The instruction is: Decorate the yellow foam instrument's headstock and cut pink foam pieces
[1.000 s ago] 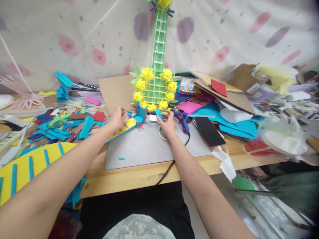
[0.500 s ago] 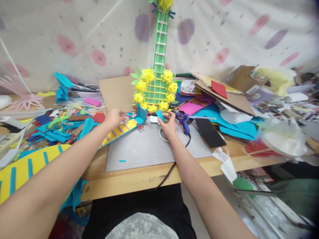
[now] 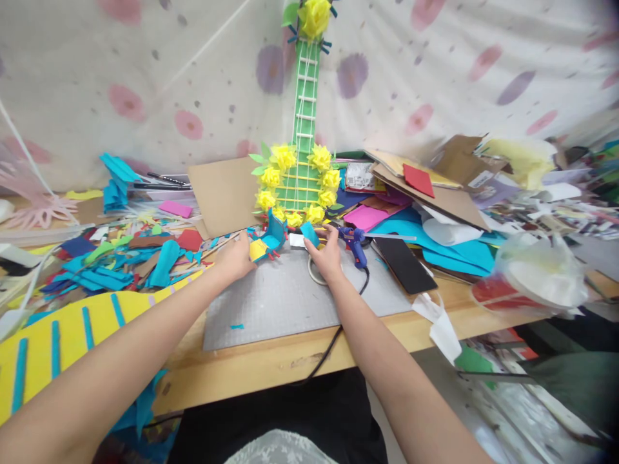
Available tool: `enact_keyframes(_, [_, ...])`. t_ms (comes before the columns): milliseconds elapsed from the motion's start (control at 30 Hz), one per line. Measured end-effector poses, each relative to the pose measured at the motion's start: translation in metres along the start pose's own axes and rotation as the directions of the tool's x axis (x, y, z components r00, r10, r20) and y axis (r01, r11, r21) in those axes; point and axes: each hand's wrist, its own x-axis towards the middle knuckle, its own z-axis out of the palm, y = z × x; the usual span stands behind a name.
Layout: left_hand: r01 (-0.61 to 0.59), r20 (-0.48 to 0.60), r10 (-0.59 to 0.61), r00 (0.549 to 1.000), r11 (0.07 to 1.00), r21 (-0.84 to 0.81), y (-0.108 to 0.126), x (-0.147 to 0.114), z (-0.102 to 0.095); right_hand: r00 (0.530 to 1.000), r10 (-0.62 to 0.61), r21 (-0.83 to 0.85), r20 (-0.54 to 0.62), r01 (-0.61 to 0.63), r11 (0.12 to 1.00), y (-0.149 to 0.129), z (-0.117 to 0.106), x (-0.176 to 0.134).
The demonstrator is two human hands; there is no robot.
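My left hand (image 3: 235,259) is closed around the neck of a yellow-and-blue craft guitar. Its yellow body (image 3: 39,348) with blue strips lies at the left, partly under my forearm. Just past my fingers the neck ends in a curled blue head (image 3: 276,233) with small red pegs. Between the thumb and fingers of my right hand (image 3: 329,254) is a piece of blue paper (image 3: 310,233). Below that hand a roll of tape (image 3: 316,272) lies on the grey cutting mat (image 3: 275,303). A blue glue gun (image 3: 356,246) rests just right of it.
Behind my hands a green craft guitar (image 3: 305,109) with yellow paper flowers stands upright. Paper scraps (image 3: 106,264) are heaped at the left. To the right lie a black phone (image 3: 405,264), stacked card and blue sheets (image 3: 454,254), and a bag-covered tub (image 3: 527,277). A black cord (image 3: 329,351) crosses the table edge.
My left hand has shifted right and down, from beside the neck to around it near the head. My right hand keeps the blue paper in place. The view has tilted slightly.
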Motion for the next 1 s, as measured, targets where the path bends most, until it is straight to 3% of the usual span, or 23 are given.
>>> enact_keyframes(233, [-0.036,0.098,0.026,0.995,0.994,0.102,0.01,0.015,-0.018,0.992,-0.037,0.08,-0.117,0.046,0.996,0.002,0.0,0.002])
enact_keyframes(433, [-0.161,0.175,0.143,0.974,0.982,0.096,0.001,0.032,-0.015,0.977,-0.112,0.079,-0.179,0.128,0.989,0.004,-0.002,0.0])
enact_keyframes(567, [-0.217,0.115,0.214,0.97,0.976,0.01,-0.005,0.034,-0.008,0.97,-0.158,0.069,-0.184,0.173,0.983,0.004,-0.003,-0.002])
enact_keyframes(667, [-0.234,0.069,0.242,0.968,0.966,-0.108,-0.012,0.033,-0.003,0.958,-0.24,0.025,-0.157,0.247,0.969,-0.011,-0.008,0.004])
enact_keyframes(767, [-0.281,-0.053,0.277,0.959,0.93,-0.238,-0.021,0.032,0.0,0.941,-0.335,-0.115,0.046,0.338,0.934,-0.048,-0.016,0.019])
enact_keyframes(833, [-0.281,-0.172,0.23,0.958,0.878,-0.387,-0.027,0.033,0.003,0.866,-0.37,-0.219,0.337,0.454,0.863,-0.079,-0.017,0.033])
enact_keyframes(900, [-0.224,-0.259,0.093,0.961,0.812,-0.539,-0.032,0.034,0.007,0.718,-0.328,-0.284,0.614,0.588,0.757,-0.107,-0.011,0.046])
enact_keyframes(967, [-0.159,-0.295,-0.04,0.955,0.767,-0.621,-0.035,0.035,0.01,0.566,-0.244,-0.322,0.788,0.715,0.62,-0.125,0.001,0.056])
enact_keyframes(1000, [-0.142,-0.301,-0.073,0.951,0.76,-0.634,-0.035,0.036,0.012,0.517,-0.196,-0.344,0.833,0.763,0.548,-0.13,0.008,0.059])
